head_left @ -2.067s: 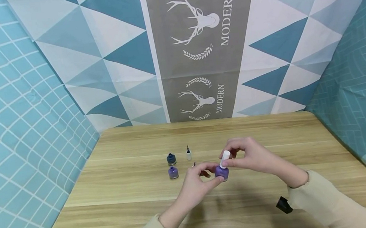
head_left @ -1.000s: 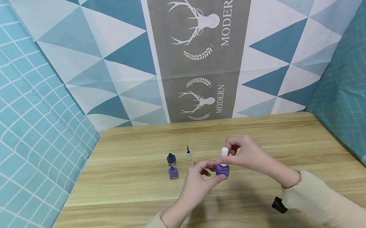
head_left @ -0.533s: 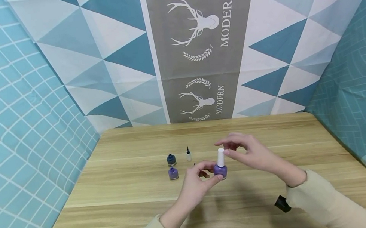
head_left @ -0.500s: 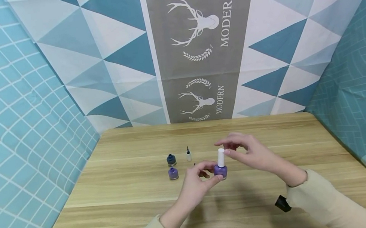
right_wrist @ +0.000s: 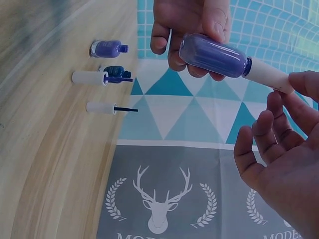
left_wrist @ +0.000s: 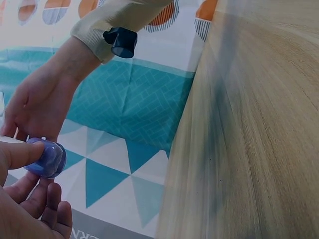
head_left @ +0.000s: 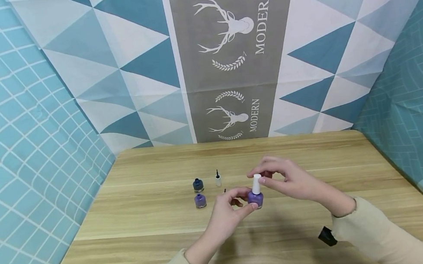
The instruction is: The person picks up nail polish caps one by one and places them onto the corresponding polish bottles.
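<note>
My left hand (head_left: 226,213) pinches the glass body of a purple nail polish bottle (head_left: 255,199) between thumb and fingers, holding it above the table. The bottle's long white cap (right_wrist: 266,75) is seated on its neck. Near the top of that cap, the thumb and a fingertip of my right hand (head_left: 289,179) pinch it, as the right wrist view shows; the other fingers are spread and bent. From the left wrist side, the bottle's rounded purple base (left_wrist: 52,160) faces the camera.
To the left stand an open dark blue polish bottle (head_left: 198,186) and an open purple one (head_left: 200,201). A white brush cap (head_left: 218,180) stands bristles up beside them; a second brush cap (right_wrist: 89,77) is mostly behind my left hand in the head view. Patterned cloth (head_left: 144,91) rises behind the table.
My right hand's fingers have turned and re-gripped around the white cap, lifting slightly, then lowering again. The bottle's tilt has shifted a little, while my left hand has stayed nearly still.
</note>
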`<act>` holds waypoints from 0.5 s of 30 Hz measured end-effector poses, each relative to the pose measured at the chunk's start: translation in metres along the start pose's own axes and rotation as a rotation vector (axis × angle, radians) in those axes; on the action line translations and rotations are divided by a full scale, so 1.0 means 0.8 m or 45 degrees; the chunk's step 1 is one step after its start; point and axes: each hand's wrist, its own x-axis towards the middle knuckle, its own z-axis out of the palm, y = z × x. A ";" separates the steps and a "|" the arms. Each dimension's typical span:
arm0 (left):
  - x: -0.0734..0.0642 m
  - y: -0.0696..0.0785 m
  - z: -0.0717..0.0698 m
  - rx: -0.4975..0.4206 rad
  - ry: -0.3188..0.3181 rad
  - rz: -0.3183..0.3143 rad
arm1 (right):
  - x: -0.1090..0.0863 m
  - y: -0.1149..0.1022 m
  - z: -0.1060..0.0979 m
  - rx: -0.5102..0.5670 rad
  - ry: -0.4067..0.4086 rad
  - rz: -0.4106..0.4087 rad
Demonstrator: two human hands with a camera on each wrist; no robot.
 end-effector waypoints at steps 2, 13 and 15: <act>0.000 0.000 0.000 -0.001 0.001 -0.006 | 0.000 0.001 0.000 0.002 0.007 -0.005; 0.000 0.002 0.001 -0.020 0.022 -0.010 | 0.000 0.002 0.003 0.023 0.090 -0.022; 0.000 0.002 0.002 -0.020 0.025 -0.007 | 0.000 0.001 0.004 0.016 0.098 -0.017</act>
